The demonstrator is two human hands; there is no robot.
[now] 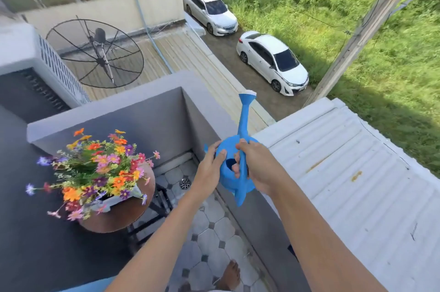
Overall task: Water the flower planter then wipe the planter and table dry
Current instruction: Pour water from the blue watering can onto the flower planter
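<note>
Both hands grip blue watering can (234, 168); flowers (95, 168) fill planter (114, 200).

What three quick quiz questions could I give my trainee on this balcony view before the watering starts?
1. True or false: both hands are on the watering can.
2. Where does the can's spout point: A) at the flowers, B) up and away from the person, C) down at the floor?
3. What does the flower planter stand on?

Key
1. True: the left hand steadies the body, and the right hand has its grip on the handle.
2. B: the rose faces off toward the parked cars.
3. A small round brown table beside the balcony wall.
</note>
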